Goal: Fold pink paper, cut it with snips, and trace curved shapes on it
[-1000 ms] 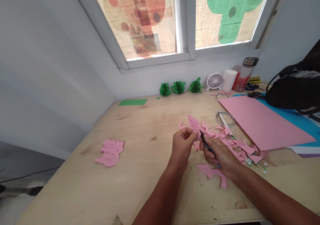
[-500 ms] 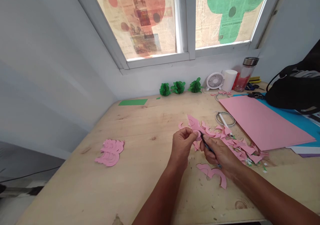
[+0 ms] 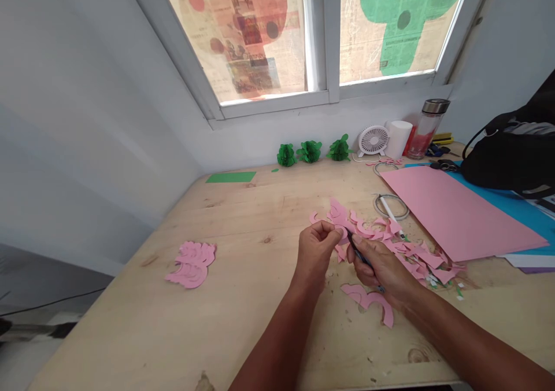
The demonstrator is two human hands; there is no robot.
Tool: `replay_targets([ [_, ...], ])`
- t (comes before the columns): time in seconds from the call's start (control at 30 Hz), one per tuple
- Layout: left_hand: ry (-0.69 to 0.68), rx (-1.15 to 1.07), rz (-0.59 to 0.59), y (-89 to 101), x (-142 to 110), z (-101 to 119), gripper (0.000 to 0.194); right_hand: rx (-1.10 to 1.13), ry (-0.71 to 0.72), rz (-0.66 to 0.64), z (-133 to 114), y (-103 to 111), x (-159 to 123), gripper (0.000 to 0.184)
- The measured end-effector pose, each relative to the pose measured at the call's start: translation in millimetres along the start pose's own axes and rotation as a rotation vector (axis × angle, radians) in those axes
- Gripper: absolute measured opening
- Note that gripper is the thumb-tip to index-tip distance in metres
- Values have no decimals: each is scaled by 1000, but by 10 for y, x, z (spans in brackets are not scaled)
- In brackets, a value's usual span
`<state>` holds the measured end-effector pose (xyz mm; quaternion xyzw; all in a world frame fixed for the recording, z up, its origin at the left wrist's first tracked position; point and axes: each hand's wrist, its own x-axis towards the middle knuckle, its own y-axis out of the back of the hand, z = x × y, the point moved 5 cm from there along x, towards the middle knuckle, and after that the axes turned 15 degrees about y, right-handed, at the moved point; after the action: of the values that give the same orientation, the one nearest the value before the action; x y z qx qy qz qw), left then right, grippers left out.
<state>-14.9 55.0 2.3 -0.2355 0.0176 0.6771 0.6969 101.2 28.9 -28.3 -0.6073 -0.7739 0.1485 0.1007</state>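
My left hand [image 3: 316,249] pinches a pink paper piece [image 3: 340,210] between thumb and fingertips. Curved lines mark the paper, and its pointed end sticks up beyond my fingers. Closed around dark scissors [image 3: 359,251], my right hand [image 3: 379,264] has their tip at the paper's edge, close to my left fingertips. The blades are mostly hidden. Pink paper scraps [image 3: 427,258] lie behind and to the right of my hands. Below my right hand is a curved pink offcut [image 3: 368,299].
Cut pink shapes [image 3: 191,264] are piled at left. Pink sheets [image 3: 455,211] lie at right beside a black bag [image 3: 507,154]. Along the wall stand green paper ornaments [image 3: 310,151], a small fan [image 3: 373,141] and a glass bottle [image 3: 427,131]. A white pen [image 3: 391,214] rests across a wire coil [image 3: 403,201].
The pink paper has turned slightly, its pointed end shifting to the right. Both hands stay in nearly the same place, still holding the paper and scissors.
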Motion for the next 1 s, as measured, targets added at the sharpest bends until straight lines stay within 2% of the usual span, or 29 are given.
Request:
replay_targets([
  [0.43,22,-2,-30,-12,-6,3,25,-3,10,-3,-1,5,12,44],
  [1.0,-10,-1,14,10,22,-19,25,-12,-16,-8,0,-11,7,46],
])
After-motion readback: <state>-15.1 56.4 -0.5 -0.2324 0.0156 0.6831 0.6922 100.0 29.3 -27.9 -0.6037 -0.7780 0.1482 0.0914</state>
